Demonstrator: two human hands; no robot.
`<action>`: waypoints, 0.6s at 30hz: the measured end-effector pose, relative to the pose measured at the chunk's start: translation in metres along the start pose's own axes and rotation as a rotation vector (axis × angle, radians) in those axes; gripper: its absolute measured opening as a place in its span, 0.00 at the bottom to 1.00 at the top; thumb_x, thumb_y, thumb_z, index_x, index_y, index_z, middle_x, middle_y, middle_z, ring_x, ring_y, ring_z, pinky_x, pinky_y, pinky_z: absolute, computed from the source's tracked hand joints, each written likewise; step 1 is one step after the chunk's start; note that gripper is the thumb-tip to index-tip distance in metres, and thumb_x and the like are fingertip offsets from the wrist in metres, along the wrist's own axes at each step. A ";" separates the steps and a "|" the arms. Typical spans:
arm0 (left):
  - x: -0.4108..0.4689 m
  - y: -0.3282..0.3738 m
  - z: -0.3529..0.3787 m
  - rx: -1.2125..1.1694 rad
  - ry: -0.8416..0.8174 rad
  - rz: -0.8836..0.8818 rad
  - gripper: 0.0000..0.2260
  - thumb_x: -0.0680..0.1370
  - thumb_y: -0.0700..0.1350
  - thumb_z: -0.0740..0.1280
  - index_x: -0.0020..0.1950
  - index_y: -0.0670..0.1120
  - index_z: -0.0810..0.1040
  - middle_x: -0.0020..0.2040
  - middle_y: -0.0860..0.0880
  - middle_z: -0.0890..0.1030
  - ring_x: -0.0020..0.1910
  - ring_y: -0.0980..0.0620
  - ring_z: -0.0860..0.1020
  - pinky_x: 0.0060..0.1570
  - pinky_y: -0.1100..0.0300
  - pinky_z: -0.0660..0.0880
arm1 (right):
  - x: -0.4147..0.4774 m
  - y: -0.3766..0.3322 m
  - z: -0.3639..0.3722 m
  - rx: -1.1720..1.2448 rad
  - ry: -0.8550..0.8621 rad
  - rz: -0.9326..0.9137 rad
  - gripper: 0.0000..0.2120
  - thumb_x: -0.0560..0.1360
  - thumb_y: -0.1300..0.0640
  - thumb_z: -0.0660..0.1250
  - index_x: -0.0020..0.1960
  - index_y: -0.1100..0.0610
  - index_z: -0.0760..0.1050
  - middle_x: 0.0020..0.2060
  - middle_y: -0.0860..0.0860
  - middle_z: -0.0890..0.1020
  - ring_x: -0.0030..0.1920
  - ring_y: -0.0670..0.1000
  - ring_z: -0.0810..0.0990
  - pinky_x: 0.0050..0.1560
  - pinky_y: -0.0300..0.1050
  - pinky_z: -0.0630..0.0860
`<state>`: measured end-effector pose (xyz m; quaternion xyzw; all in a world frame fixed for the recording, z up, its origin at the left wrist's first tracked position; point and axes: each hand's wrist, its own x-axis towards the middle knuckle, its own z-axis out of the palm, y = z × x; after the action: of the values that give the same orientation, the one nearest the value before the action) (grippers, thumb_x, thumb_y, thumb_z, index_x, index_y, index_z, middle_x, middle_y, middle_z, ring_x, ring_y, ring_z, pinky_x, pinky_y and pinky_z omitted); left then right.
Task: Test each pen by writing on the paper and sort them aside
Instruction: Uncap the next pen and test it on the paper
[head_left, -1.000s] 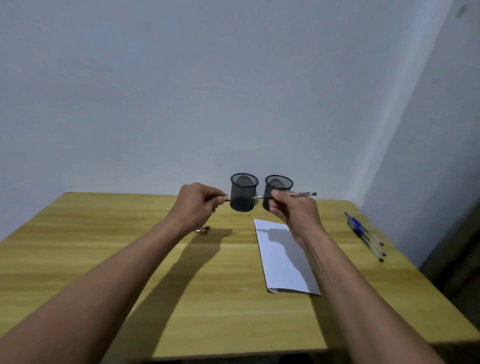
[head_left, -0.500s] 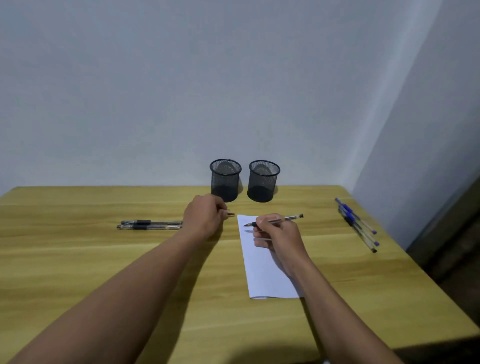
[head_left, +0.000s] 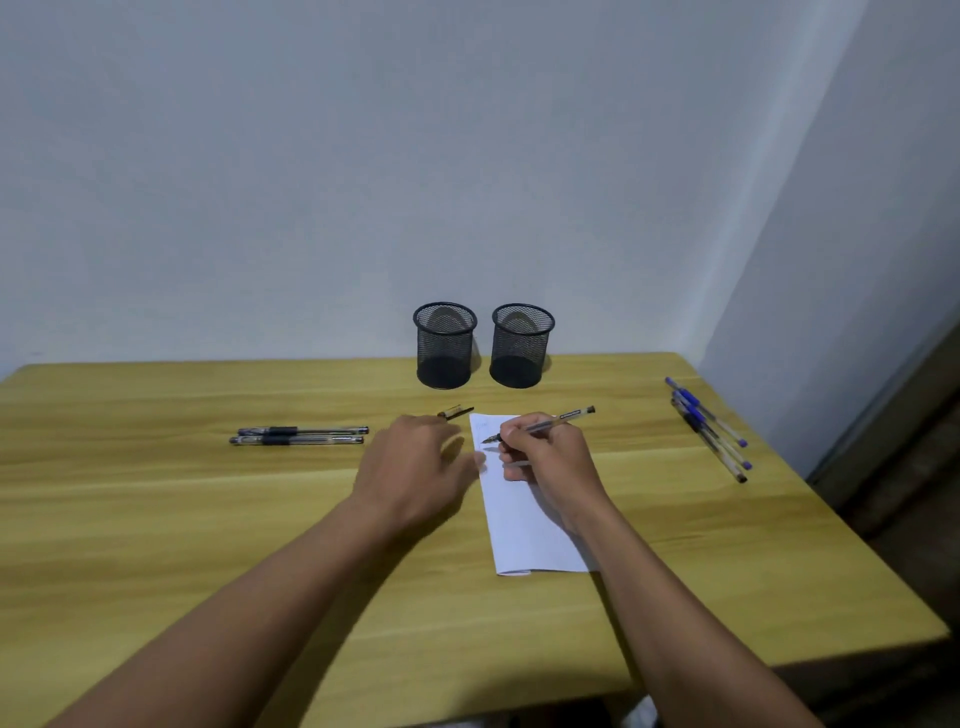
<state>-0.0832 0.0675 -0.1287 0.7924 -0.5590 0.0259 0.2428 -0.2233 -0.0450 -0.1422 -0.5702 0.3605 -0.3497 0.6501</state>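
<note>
Testing step: right hand (head_left: 550, 457) grips a pen (head_left: 540, 425), tip at the paper (head_left: 524, 519); left hand (head_left: 415, 467) — fingers loosely spread — steadies it. Next: scribble, then sort.

Two mesh cups (head_left: 444, 345), six pens (head_left: 298, 435), one paper (head_left: 524, 530), one cap (head_left: 455, 412).

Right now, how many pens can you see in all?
6, it seems: one in the right hand, two black pens on the left, three blue pens at the right edge, bunched, so one may hide.
</note>
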 end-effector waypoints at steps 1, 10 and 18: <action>-0.007 0.002 0.000 0.048 -0.061 0.027 0.20 0.74 0.65 0.64 0.52 0.51 0.82 0.57 0.49 0.83 0.59 0.44 0.78 0.52 0.52 0.76 | -0.001 0.000 0.000 -0.038 0.004 -0.011 0.05 0.79 0.65 0.69 0.45 0.64 0.81 0.35 0.56 0.81 0.37 0.51 0.79 0.36 0.44 0.79; -0.017 0.000 0.010 0.153 -0.293 -0.012 0.28 0.76 0.69 0.58 0.70 0.57 0.73 0.72 0.47 0.72 0.75 0.44 0.64 0.70 0.45 0.65 | -0.010 0.002 0.001 -0.407 0.053 -0.111 0.10 0.77 0.60 0.70 0.43 0.67 0.78 0.32 0.60 0.83 0.28 0.51 0.77 0.31 0.42 0.75; -0.016 -0.002 0.017 0.165 -0.302 -0.029 0.30 0.76 0.69 0.56 0.76 0.57 0.66 0.78 0.47 0.64 0.78 0.45 0.58 0.74 0.42 0.58 | -0.009 0.007 0.002 -0.492 0.065 -0.161 0.08 0.77 0.56 0.71 0.42 0.60 0.79 0.32 0.54 0.84 0.27 0.48 0.80 0.35 0.49 0.80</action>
<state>-0.0915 0.0746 -0.1493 0.8125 -0.5737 -0.0509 0.0905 -0.2262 -0.0356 -0.1480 -0.7265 0.4090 -0.3202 0.4499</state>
